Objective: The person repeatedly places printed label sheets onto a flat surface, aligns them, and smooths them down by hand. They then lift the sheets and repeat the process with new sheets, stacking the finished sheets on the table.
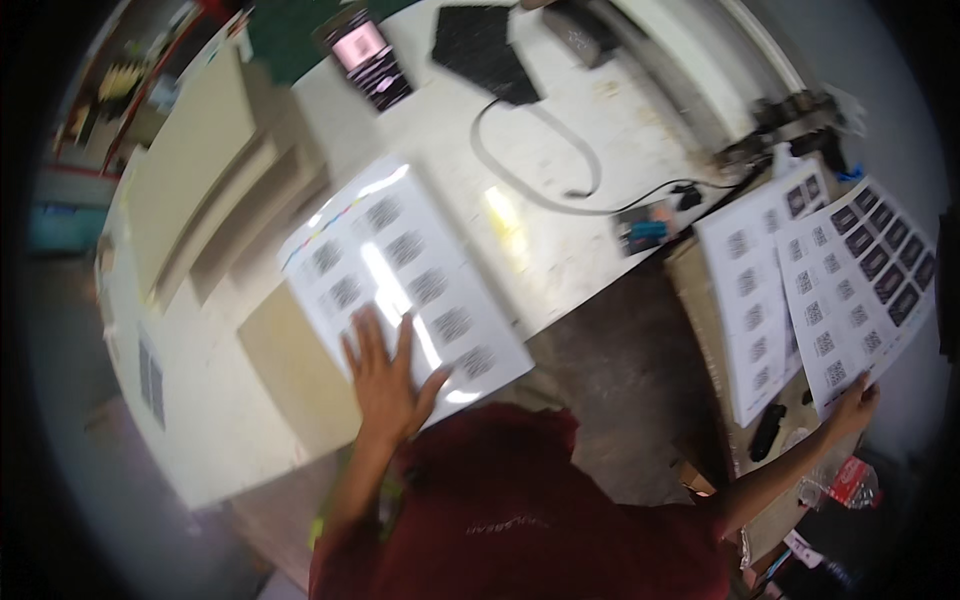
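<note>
My left hand [385, 375] lies flat with fingers spread on a glossy white sheet [415, 270], printed with two columns of square codes. That sheet rests on the white table and partly covers a tan board [285, 365]. Out to the right, my right hand [852, 405] grips the lower edge of a printed sheet [835, 290] bearing square codes and dark labels. Beneath it and to its left is another printed sheet [745, 330], partly overlapped. The right fingertips are small and partly hidden by the paper.
Stacked tan boards [200, 190] stand at the left of the table [560, 270]. Toward the back are a phone [368, 60], a black sheet [480, 45], a looped cable [480, 150] and a long machine [680, 70]. A bottle [853, 482] lies low at the right.
</note>
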`<state>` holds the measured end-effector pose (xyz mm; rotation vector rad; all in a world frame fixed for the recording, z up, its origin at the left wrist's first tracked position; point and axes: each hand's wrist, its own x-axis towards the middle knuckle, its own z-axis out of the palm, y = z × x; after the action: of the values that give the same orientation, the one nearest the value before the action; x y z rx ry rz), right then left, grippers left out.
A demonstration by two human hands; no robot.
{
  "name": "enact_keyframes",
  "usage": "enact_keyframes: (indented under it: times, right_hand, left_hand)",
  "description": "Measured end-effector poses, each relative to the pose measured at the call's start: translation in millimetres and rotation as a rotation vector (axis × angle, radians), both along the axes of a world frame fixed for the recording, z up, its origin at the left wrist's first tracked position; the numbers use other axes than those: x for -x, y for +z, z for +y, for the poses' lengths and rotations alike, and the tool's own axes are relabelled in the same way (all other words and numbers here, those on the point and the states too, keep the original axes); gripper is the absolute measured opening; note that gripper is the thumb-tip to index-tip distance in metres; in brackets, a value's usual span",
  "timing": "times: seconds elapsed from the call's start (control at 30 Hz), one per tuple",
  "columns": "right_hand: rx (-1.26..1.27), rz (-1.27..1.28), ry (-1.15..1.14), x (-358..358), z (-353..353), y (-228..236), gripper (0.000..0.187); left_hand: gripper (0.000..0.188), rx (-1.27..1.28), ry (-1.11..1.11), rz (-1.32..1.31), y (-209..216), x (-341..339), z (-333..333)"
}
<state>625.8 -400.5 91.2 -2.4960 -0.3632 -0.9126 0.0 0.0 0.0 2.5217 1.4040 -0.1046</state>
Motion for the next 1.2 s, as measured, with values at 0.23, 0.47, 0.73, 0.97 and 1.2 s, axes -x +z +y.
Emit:
enact_keyframes:
  times: [0.23,0.47,0.73,0.97,1.2]
  right_hand:
    - [-0.475,-0.004,0.269,-97.2,-35.0,91.2,0.041]
    - [-1.180,0.547,0.726,-153.4,193.7,95.8,0.045]
    - [-0.700,1.002,0.711,-92.9,262.8,76.6,0.040]
    - [-0.501,1.137,0.823,-87.0,301.0,72.8,0.037]
    - [-0.409,1.107,0.917,-70.3,285.4,111.8,0.035]
  left_hand:
    - [0.095,-0.024,-0.057,-0.182,29.2,-39.3,20.5]
    - [0.093,-0.147,-0.593,-0.519,94.9,-211.0,130.5]
    - [0.084,-0.165,-0.720,-0.853,102.6,-332.4,178.3]
    - [0.099,-0.485,-0.750,-0.944,103.3,-393.5,163.2]
    - [0.050,-0.803,-0.874,-1.329,198.1,-453.1,153.2]
